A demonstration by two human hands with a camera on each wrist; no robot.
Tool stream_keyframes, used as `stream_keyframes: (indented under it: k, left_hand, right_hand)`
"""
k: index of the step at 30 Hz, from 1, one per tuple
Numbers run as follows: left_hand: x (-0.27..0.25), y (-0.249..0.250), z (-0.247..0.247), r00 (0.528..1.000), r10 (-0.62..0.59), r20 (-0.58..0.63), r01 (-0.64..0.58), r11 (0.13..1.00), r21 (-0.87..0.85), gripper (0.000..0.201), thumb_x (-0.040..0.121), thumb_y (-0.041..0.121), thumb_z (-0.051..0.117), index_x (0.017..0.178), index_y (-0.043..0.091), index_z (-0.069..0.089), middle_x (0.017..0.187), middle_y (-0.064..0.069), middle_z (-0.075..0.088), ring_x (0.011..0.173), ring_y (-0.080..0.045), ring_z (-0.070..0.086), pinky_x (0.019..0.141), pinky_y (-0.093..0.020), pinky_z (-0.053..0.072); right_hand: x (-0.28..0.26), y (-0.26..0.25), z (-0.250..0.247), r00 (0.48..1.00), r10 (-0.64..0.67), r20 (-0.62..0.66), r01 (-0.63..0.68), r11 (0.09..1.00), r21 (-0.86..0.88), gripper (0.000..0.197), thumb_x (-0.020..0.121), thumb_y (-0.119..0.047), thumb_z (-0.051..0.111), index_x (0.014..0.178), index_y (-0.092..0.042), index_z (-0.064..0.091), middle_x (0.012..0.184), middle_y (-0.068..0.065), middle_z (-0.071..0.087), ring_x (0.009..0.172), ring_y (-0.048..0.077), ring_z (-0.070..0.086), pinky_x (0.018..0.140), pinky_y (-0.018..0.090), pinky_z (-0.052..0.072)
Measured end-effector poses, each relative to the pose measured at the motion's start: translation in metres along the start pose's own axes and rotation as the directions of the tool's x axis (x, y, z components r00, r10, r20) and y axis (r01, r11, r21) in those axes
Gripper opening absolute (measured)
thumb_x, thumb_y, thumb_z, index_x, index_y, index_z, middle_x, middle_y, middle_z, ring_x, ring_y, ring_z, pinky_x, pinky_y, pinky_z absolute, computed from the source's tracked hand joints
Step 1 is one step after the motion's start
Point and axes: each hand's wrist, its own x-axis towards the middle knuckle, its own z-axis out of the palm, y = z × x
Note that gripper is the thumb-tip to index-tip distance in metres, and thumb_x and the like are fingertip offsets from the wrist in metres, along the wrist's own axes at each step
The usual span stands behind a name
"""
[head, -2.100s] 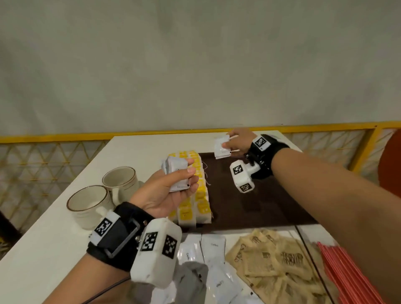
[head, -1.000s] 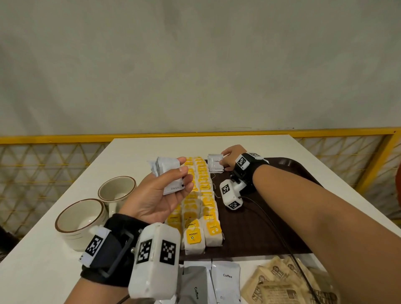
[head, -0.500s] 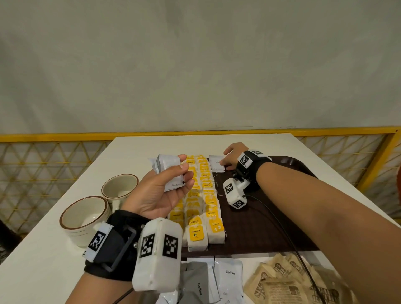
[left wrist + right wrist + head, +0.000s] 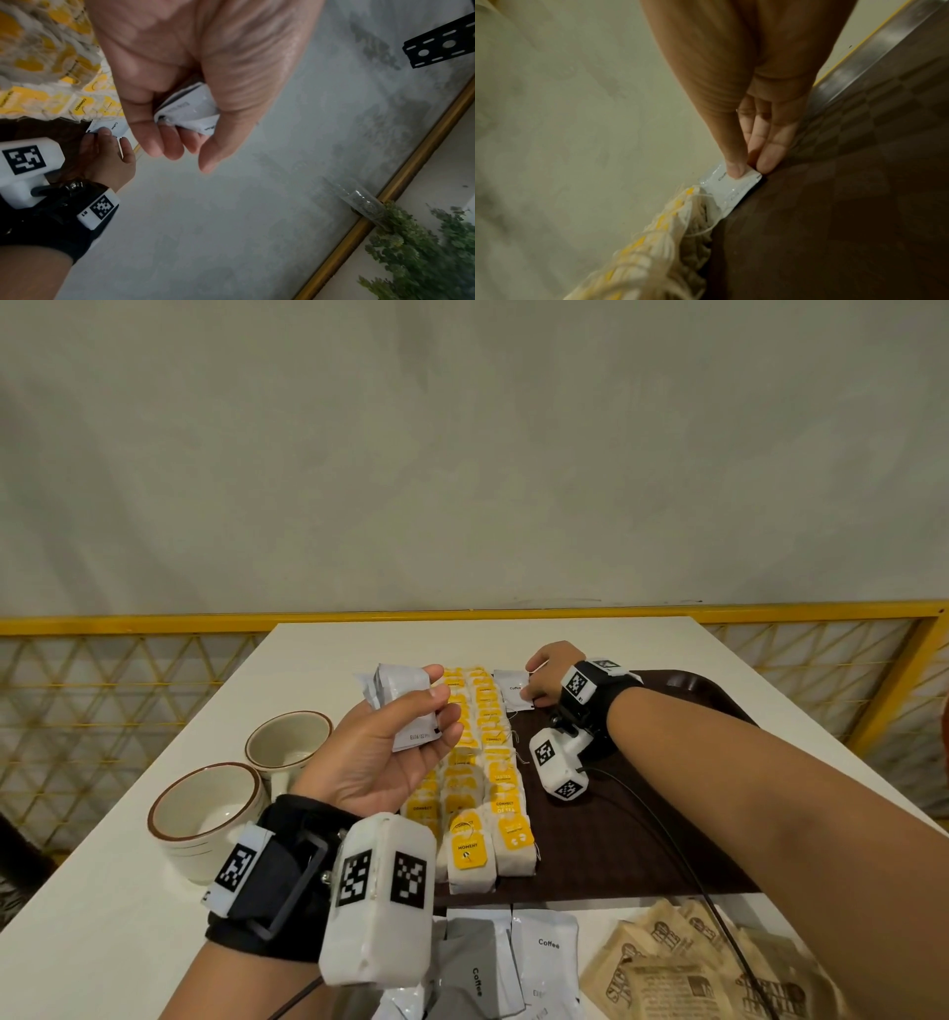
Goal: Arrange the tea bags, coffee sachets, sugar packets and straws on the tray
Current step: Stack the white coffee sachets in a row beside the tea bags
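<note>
A dark brown tray (image 4: 631,819) lies on the white table, with rows of yellow-tagged tea bags (image 4: 482,778) along its left side. My left hand (image 4: 395,742) is raised over the tea bags and grips a small stack of white coffee sachets (image 4: 403,698) (image 4: 190,110). My right hand (image 4: 549,677) is at the tray's far left corner, pinching one white coffee sachet (image 4: 513,689) (image 4: 727,185) that lies flat beside the tea bags. More coffee sachets (image 4: 513,963) and brown sugar packets (image 4: 683,973) lie on the table in front of the tray. No straws show now.
Two cream cups (image 4: 246,778) stand on the table (image 4: 154,916) left of the tray. A yellow lattice railing (image 4: 128,690) runs behind and beside the table. The tray's right half is bare dark surface.
My right hand has lowered its sachet from mid-air down onto the tray's far left corner beside the tea bags. The left hand keeps its stack almost still.
</note>
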Motion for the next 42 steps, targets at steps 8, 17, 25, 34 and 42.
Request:
stream_keyframes:
  k: [8, 17, 25, 34, 42]
  left_hand:
    - [-0.001, 0.002, 0.000, 1.000, 0.010, -0.019, -0.010, 1.000, -0.003, 0.040, 0.069, 0.005, 0.064, 0.109, 0.007, 0.060, 0.071, -0.006, 0.062, 0.063, -0.015, 0.062, 0.062, -0.025, 0.057]
    - [0.000, 0.003, -0.004, 0.999, 0.023, -0.030, -0.023, 1.000, 0.012, 0.041, 0.070, 0.005, 0.065, 0.111, 0.007, 0.060, 0.069, -0.005, 0.062, 0.064, -0.015, 0.062, 0.064, -0.025, 0.056]
    - [0.003, 0.003, -0.007, 1.000, 0.018, -0.014, -0.018, 1.000, 0.008, 0.043, 0.070, 0.005, 0.064, 0.113, 0.006, 0.059, 0.070, -0.007, 0.062, 0.063, -0.015, 0.062, 0.063, -0.025, 0.057]
    - [0.005, 0.004, -0.006, 1.000, 0.020, -0.013, -0.020, 1.000, 0.020, 0.046, 0.068, 0.006, 0.066, 0.114, 0.007, 0.060, 0.070, -0.005, 0.063, 0.064, -0.015, 0.063, 0.065, -0.026, 0.057]
    - [0.004, 0.004, -0.005, 1.000, 0.025, -0.020, -0.024, 0.999, 0.027, 0.048, 0.068, 0.006, 0.066, 0.116, 0.006, 0.059, 0.069, -0.004, 0.062, 0.064, -0.015, 0.063, 0.063, -0.025, 0.057]
  right_hand:
    - [0.008, 0.000, 0.000, 0.999, -0.016, -0.030, 0.012, 0.989, -0.147, 0.039, 0.071, -0.016, 0.082, 0.103, -0.008, 0.061, 0.083, 0.012, 0.070, 0.080, 0.027, 0.071, 0.081, 0.044, 0.058]
    - [0.029, -0.031, 0.001, 0.977, -0.212, 0.029, 0.210, 0.922, -0.326, 0.020, 0.088, -0.015, 0.065, 0.108, -0.014, 0.068, 0.119, 0.007, 0.064, 0.100, 0.021, 0.060, 0.082, 0.029, 0.048]
    - [0.041, -0.044, 0.024, 0.956, -0.167, 0.242, 0.269, 0.832, -0.486, 0.039, 0.093, -0.015, 0.051, 0.131, -0.018, 0.056, 0.142, 0.004, 0.048, 0.120, 0.021, 0.052, 0.093, 0.030, 0.046]
    - [0.048, -0.044, 0.023, 0.956, -0.206, 0.210, 0.274, 0.885, -0.377, 0.012, 0.084, -0.013, 0.065, 0.084, -0.024, 0.070, 0.090, -0.004, 0.065, 0.084, 0.014, 0.062, 0.076, 0.030, 0.055]
    - [0.041, -0.045, 0.025, 0.987, -0.120, 0.107, 0.153, 0.904, -0.399, 0.025, 0.079, -0.019, 0.069, 0.101, -0.007, 0.070, 0.092, 0.004, 0.064, 0.087, 0.021, 0.060, 0.076, 0.029, 0.048]
